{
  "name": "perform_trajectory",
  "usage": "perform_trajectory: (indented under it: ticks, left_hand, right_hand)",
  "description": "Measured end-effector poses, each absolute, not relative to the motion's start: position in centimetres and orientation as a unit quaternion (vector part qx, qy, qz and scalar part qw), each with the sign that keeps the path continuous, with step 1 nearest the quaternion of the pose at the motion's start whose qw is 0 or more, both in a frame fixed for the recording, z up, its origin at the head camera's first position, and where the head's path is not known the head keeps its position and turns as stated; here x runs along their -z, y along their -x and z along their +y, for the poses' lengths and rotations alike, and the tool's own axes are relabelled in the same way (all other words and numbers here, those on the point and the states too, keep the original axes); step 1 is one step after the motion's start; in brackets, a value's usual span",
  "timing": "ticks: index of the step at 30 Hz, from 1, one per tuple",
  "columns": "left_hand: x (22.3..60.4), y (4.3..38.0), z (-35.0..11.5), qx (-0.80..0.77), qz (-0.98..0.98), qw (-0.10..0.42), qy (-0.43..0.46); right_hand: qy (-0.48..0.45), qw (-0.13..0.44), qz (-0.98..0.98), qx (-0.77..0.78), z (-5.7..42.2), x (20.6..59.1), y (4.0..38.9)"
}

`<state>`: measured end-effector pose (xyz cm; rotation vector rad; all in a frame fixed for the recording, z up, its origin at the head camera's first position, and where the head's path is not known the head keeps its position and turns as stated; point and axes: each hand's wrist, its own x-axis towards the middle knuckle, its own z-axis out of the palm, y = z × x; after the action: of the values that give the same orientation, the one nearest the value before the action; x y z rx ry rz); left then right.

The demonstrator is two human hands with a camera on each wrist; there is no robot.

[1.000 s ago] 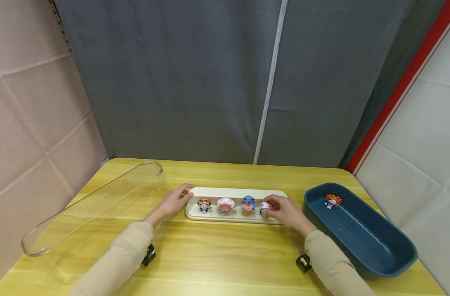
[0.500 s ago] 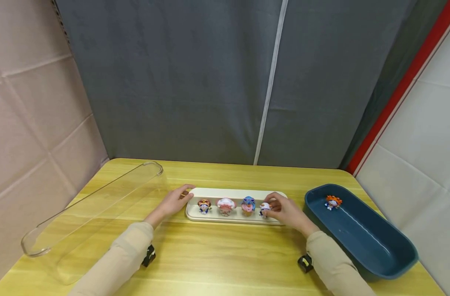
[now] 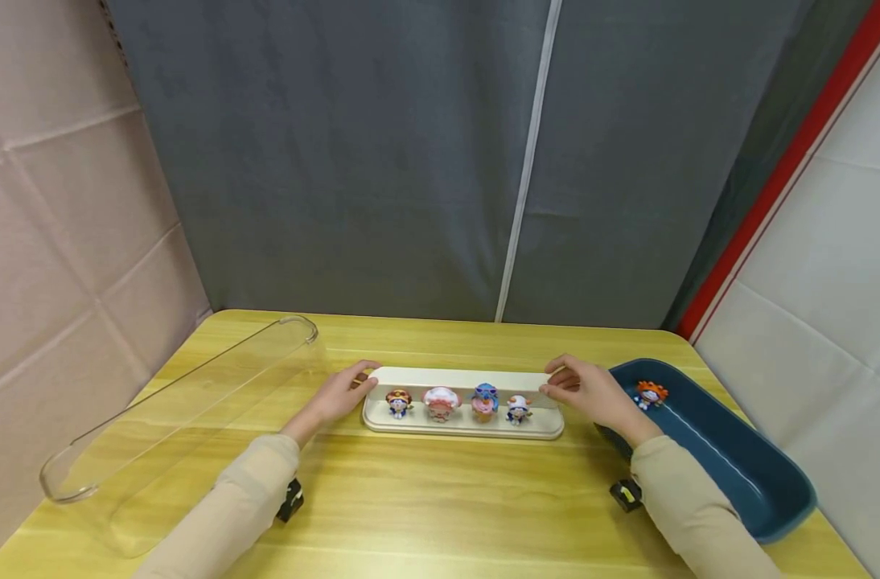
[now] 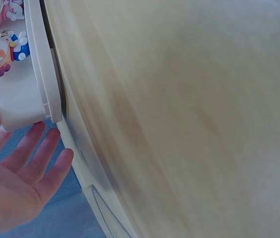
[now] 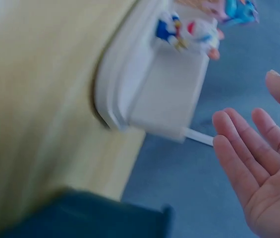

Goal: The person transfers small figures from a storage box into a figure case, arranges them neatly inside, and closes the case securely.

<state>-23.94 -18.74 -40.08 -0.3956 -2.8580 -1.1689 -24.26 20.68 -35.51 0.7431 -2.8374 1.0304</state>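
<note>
A cream stepped display base (image 3: pixel 454 376) lies lengthwise in the middle of the table, with several small toy figurines standing in a row on its lower step. At the right end of that row is the white-hatted figurine (image 3: pixel 518 409), beside the blue-hatted one with a pink body (image 3: pixel 485 401). My left hand (image 3: pixel 339 396) rests at the base's left end; in the left wrist view its thumb lies at the corner and its spread fingers touch the end. Just past the right end hovers my right hand (image 3: pixel 592 394), fingers loosely bent and nothing in them.
A dark blue bin (image 3: pixel 708 458) stands at the right, holding an orange-maned figurine (image 3: pixel 651 394). Along the left side lies a long transparent cover (image 3: pixel 298 320). A grey curtain (image 3: pixel 339 161) hangs behind the wooden table (image 3: pixel 425 498).
My right hand has let go of the white-hatted figurine and moved right and back, off the lower step. The figurine now stands free on the base. My left hand has stayed put.
</note>
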Motion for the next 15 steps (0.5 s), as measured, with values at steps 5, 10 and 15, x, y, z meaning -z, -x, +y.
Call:
perform_trajectory:
  ticks: [5,10,15]
  left_hand:
    - [40.1,24.0,-18.7,0.374,-0.919,0.015,0.124]
    - [40.1,24.0,-18.8,0.374,-0.919,0.015,0.125]
    - [40.2,24.0,-18.8,0.371,-0.920,0.016,0.125]
  right_hand:
    - [-0.246,0.029,-0.915,-0.320,21.8,33.7,24.4]
    - [-0.234,0.036,-0.924,-0.302,23.1,32.1,24.6]
    - [-0.219,0.035,-0.931,-0.290,24.7,31.2,24.9]
